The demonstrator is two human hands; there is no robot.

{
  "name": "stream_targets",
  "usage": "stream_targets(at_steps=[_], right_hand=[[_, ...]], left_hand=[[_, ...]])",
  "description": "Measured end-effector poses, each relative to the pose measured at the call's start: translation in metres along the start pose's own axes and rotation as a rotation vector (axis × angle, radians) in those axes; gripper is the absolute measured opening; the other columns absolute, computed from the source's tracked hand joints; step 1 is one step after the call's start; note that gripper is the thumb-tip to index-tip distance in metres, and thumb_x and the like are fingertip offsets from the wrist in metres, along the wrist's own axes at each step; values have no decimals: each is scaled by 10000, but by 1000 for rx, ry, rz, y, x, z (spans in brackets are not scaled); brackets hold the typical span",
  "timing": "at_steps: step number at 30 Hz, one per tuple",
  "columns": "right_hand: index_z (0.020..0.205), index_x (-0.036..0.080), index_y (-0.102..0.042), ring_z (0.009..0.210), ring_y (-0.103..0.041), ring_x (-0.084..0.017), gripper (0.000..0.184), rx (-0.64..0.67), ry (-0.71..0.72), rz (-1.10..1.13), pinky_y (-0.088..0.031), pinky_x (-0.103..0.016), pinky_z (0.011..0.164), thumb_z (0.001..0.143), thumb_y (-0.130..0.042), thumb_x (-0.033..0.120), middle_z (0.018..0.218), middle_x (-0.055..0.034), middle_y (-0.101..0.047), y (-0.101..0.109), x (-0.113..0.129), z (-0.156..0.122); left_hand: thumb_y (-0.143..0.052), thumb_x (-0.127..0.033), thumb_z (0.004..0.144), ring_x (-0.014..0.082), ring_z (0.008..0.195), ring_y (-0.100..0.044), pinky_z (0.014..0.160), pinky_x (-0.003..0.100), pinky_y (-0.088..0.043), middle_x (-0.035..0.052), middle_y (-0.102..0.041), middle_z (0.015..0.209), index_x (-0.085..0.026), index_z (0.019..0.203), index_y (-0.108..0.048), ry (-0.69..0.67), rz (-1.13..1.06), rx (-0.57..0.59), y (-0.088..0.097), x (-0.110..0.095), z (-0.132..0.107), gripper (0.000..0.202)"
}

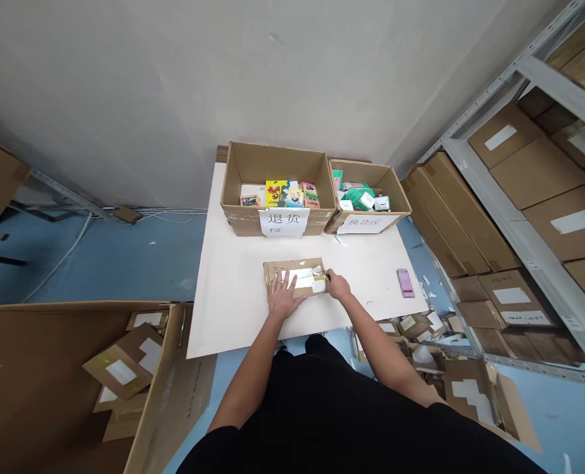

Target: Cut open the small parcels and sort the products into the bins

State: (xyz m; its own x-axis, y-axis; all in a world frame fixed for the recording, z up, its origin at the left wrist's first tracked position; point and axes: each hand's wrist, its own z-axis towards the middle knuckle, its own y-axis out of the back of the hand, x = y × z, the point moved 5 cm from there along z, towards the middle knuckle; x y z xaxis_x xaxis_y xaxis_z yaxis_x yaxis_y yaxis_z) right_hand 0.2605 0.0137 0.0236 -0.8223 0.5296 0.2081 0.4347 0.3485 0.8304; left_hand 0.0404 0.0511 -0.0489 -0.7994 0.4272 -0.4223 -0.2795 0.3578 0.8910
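A small taped cardboard parcel (296,276) with a white label lies on the white table (233,289) in front of me. My left hand (283,296) lies flat on its left part with fingers spread, holding it down. My right hand (337,285) is closed at the parcel's right end, gripping a small dark and yellow tool whose shape I cannot make out; it touches the parcel's edge.
Two open cartons stand at the table's far edge: the left one (277,187) with colourful small boxes, the right one (371,197) with green and white boxes. A pink item (405,282) lies at right. A big carton (75,382) of parcels stands at left, shelving (519,217) at right.
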Motion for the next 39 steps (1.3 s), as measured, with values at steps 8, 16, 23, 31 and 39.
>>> stream_targets(at_steps=[8,16,23,31,39], right_hand=[[1296,261,-572,615,-698,-201,308,91,-32,115,-519,-292,597,991,-538,292,1031,-107,-760,0,-7,-7],[1307,282,-580,490,-611,-143,359,158,59,259,-513,-259,567,953,-632,250,839,-6,-727,11,-23,-1],[1270,296,-693,1053,-728,-282,409,91,253,-160,-503,-294,844,880,-728,180,1123,-65,-786,5,27,22],[1228,242,-743,1159,-711,-347,362,72,229,-336,-517,-413,942,887,-687,134,1196,-161,-772,23,29,43],[1267,265,-734,1191,-712,-318,366,90,293,-433,-519,-393,971,934,-659,133,1254,-153,-758,33,22,41]], left_hand=[[-519,-812,898,380,1661,7,1338,574,-69,32,-177,1791,-297,1703,-280,25,-40,19,-2,2,5,985],[-547,-790,892,372,1663,11,1325,590,-101,27,-186,1789,-339,1685,-326,18,-30,35,-2,1,6,939],[-561,-823,868,388,1660,29,1322,602,-106,25,-72,1804,-342,1642,-425,62,-19,168,-5,6,14,921],[-528,-855,862,390,1660,22,1314,609,-134,18,-108,1804,-354,1617,-467,52,-3,175,-4,8,14,908],[-497,-859,880,375,1659,69,1322,592,-108,12,-66,1807,-342,1638,-433,52,-2,204,0,5,13,920]])
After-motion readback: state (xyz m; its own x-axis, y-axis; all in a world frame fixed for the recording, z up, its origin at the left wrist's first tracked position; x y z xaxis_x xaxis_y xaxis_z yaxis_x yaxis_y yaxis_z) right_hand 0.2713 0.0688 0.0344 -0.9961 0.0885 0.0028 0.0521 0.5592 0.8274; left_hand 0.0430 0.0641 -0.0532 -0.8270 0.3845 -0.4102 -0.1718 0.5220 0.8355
